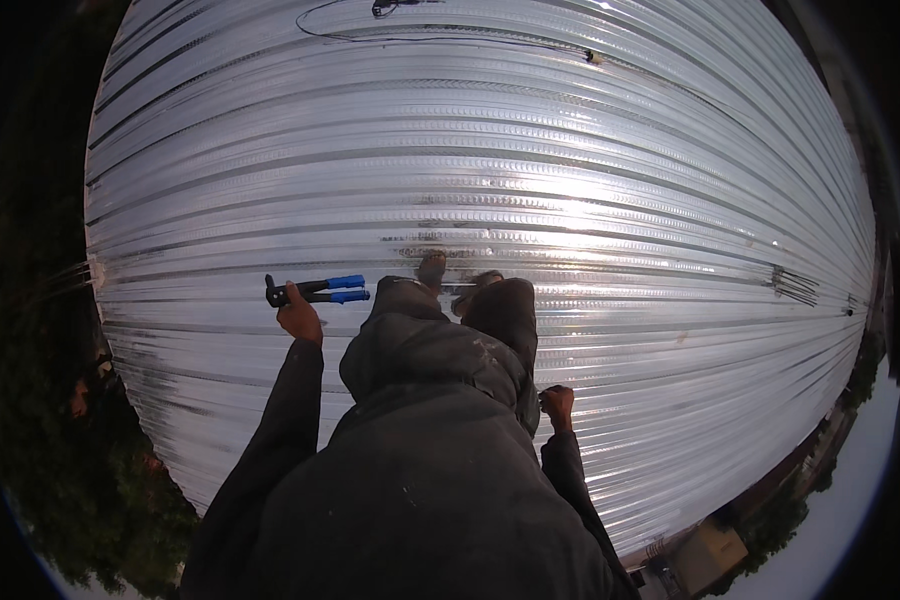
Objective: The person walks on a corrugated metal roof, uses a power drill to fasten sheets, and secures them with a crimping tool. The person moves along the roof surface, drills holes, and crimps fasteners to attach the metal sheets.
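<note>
My left hand is closed around a hand riveter with a black head and blue grips. It is held out to the left of my legs, with its handles pointing right. Low beside my right hip, my right hand has its fingers curled in. Whether anything small is in them cannot be made out. Below me is a shiny ribbed metal sheet surface, and my feet rest on it near the middle.
At the far side a thin black cable runs across the ribs to a small pale connector, near a dark object. Thin rods stick up at the right, others at the left edge. Trees stand beyond that edge.
</note>
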Tool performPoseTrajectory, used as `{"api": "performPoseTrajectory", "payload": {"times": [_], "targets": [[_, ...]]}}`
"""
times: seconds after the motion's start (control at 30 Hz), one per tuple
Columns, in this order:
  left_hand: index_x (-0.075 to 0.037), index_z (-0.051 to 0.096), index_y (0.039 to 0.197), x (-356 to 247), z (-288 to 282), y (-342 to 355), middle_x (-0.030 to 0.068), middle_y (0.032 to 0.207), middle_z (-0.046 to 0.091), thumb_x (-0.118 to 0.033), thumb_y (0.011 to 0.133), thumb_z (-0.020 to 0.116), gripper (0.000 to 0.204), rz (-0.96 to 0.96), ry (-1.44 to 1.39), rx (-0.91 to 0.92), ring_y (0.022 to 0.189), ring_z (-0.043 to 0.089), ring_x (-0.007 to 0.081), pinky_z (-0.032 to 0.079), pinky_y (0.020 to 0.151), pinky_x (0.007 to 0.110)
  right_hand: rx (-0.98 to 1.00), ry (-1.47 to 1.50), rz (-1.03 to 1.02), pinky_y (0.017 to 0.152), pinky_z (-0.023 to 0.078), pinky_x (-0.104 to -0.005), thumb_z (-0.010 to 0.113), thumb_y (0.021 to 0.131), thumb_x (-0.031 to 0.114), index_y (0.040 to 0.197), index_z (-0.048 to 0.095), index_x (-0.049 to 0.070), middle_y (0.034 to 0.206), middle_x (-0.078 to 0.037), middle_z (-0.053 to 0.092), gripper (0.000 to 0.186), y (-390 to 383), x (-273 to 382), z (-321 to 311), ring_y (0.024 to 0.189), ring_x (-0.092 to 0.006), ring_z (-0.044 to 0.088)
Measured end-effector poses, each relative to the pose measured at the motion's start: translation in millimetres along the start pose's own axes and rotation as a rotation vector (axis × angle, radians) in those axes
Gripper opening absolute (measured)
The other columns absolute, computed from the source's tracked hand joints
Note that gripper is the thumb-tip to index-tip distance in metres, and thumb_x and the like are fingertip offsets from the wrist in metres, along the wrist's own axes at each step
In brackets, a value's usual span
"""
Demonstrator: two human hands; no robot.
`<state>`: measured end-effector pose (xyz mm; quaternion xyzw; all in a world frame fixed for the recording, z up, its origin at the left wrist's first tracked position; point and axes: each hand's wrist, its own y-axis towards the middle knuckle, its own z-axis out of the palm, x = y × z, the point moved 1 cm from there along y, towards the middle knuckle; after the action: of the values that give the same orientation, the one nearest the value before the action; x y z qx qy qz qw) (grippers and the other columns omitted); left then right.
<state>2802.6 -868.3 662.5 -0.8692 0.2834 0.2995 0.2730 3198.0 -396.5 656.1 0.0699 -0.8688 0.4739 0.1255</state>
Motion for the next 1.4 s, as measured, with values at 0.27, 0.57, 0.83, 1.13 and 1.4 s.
{"api": "performPoseTrajectory", "payload": {"times": [0.27, 0.57, 0.83, 1.13, 1.4], "targets": [[0.01, 0.07, 0.077, -61, 97, -64, 0.0206, 0.063, 0.064, -0.059, 0.09, 0.061, 0.071, 0.061, 0.102, -0.153, 0.062, 0.064, 0.0337, 0.047, 0.064, 0.047, -0.036, -0.165, -0.08, 0.06, 0.058, -0.0381, 0.066, 0.078, 0.007, 0.1, 0.073, -0.003, 0.084, -0.021, 0.073, 0.026, 147, 106, -127, 0.068, -0.0276, 0.073], [0.006, 0.073, 0.089, -112, 192, -211, 0.0252, 0.084, 0.071, -0.054, 0.09, 0.062, 0.061, -0.219, -0.033, -0.355, 0.087, 0.07, 0.0428, 0.052, 0.079, 0.05, 0.117, 0.185, -0.214, 0.038, 0.041, -0.0328, 0.068, 0.078, 0.005, 0.071, 0.059, 0.005, 0.061, -0.005, 0.053, 0.012, 393, 239, -346, 0.047, -0.0197, 0.054], [0.006, 0.073, 0.092, -101, 262, -326, 0.0248, 0.09, 0.073, -0.055, 0.09, 0.062, 0.062, -0.55, -0.082, -0.422, 0.089, 0.071, 0.0411, 0.054, 0.082, 0.048, -0.024, -0.162, -0.43, 0.038, 0.043, -0.0343, 0.069, 0.083, 0.006, 0.081, 0.068, 0.003, 0.065, -0.009, 0.062, 0.004, 495, 518, -441, 0.05, -0.0205, 0.06], [0.005, 0.074, 0.098, -146, 339, -298, 0.0268, 0.094, 0.072, -0.056, 0.093, 0.055, 0.064, -0.741, 0.001, -0.382, 0.095, 0.069, 0.0428, 0.054, 0.088, 0.049, 0.156, -1.038, -1.533, 0.067, 0.054, -0.0346, 0.073, 0.078, 0.01, 0.086, 0.071, -0.002, 0.083, -0.015, 0.071, 0.015, 477, 740, -299, 0.075, -0.022, 0.069], [0.006, 0.074, 0.087, -271, 421, -135, 0.0231, 0.08, 0.071, -0.056, 0.094, 0.057, 0.065, -0.423, -0.107, -0.357, 0.077, 0.069, 0.034, 0.051, 0.072, 0.047, 0.208, -1.011, -1.211, 0.074, 0.054, -0.0405, 0.069, 0.075, 0.007, 0.111, 0.067, 0.003, 0.081, -0.017, 0.071, 0.036, 494, 830, -303, 0.077, -0.0314, 0.069]]}}
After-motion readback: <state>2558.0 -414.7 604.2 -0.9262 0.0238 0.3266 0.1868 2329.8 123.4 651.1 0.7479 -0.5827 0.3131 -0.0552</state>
